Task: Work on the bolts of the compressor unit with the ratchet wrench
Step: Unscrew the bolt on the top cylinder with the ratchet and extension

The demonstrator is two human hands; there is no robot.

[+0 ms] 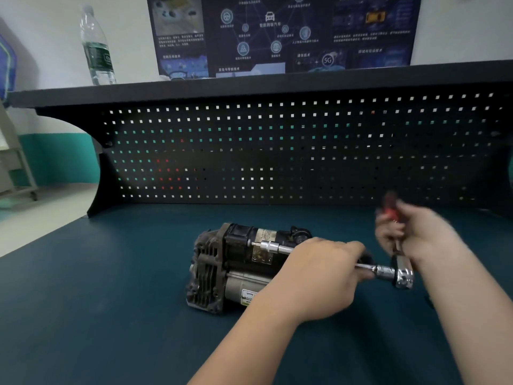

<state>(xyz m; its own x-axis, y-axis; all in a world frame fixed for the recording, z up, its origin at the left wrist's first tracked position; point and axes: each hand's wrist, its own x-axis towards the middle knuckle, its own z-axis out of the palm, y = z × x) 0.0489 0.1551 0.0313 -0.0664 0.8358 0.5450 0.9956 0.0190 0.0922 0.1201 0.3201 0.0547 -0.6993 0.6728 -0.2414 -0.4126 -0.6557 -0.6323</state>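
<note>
The compressor unit [233, 268], dark and grimy with a finned end at the left, lies on its side on the blue-green bench top [111, 301]. The ratchet wrench [404, 276] has a long chrome extension bar running left to a socket tip [262, 245] that meets the unit's upper body. My left hand [319, 279] grips the extension bar over the unit's right end. My right hand [410, 234], motion-blurred, grips the wrench's red and black handle above the chrome head. The bolt itself is too small to make out.
A black pegboard [277, 151] backs the bench, with a shelf [249, 87] on top carrying a plastic water bottle [97, 48]. A dark poster [277, 34] hangs on the wall behind. The bench's left edge drops to the floor [41, 212].
</note>
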